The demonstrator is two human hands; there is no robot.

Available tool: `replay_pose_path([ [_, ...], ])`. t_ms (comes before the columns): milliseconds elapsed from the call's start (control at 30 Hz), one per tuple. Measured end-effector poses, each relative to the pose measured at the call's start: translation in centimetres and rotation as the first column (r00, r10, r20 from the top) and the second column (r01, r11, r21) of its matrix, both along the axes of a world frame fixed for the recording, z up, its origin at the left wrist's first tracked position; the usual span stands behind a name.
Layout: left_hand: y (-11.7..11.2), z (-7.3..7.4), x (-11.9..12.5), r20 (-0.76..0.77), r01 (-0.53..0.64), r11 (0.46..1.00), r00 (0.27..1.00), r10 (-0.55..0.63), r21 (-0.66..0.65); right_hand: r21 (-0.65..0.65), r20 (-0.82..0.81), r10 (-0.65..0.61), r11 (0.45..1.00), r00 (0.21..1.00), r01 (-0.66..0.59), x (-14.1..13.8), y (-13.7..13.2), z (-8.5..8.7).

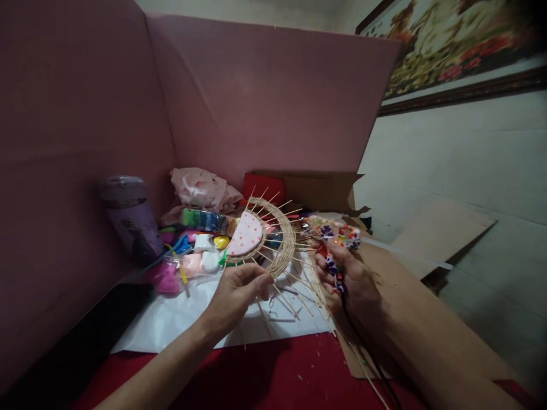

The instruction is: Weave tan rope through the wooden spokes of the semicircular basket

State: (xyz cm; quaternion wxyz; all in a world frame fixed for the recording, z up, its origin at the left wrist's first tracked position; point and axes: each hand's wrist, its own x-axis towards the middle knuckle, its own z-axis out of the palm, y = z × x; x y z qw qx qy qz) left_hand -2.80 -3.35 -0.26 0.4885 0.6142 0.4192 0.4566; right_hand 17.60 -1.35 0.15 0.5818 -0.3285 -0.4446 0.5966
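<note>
My left hand (245, 285) pinches the lower edge of a round woven piece (285, 242) between thumb and fingers. It has a twine crescent, thin sticks fanning outward, and a white half-disc with pink dots (247, 234) at its centre. My right hand (352, 273) is wrapped round the handle of a glue gun (327, 228) with a colourful floral pattern. A small red light shows on it, and a black cord (363, 336) runs down from the handle. Its nozzle points left towards the stick ends; whether it touches them I cannot tell.
Bagged coloured clay (205, 256) and a purple tumbler (133, 219) stand at left. Behind lie crumpled pink dotted fabric (205, 188) and cardboard (320, 191). White paper (171, 319) covers part of the red tabletop (273, 376). A brown board (410, 290) lies under my right arm.
</note>
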Motion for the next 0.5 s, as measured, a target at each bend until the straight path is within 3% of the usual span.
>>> replay_pose_path([
  [100,0.5,-0.5,0.0,-0.043,-0.037,0.999,0.998,0.036,-0.012,0.236,-0.029,-0.212,0.948,0.977,0.212,1.3,0.7,1.0],
  [233,1.6,-0.5,0.4,-0.213,-0.041,0.999,0.976,0.047,0.032,0.457,-0.083,-0.514,0.742,0.854,0.491,3.0,1.6,2.2],
  [333,2.4,0.4,1.7,-0.390,0.022,0.988,0.920,0.041,0.156,0.516,-0.143,-0.632,0.608,0.761,0.602,3.6,2.1,2.5],
  [500,4.1,2.6,6.5,-0.624,0.149,0.907,0.768,0.144,0.393,0.541,-0.191,-0.711,0.499,0.677,0.677,4.1,2.4,2.5],
])
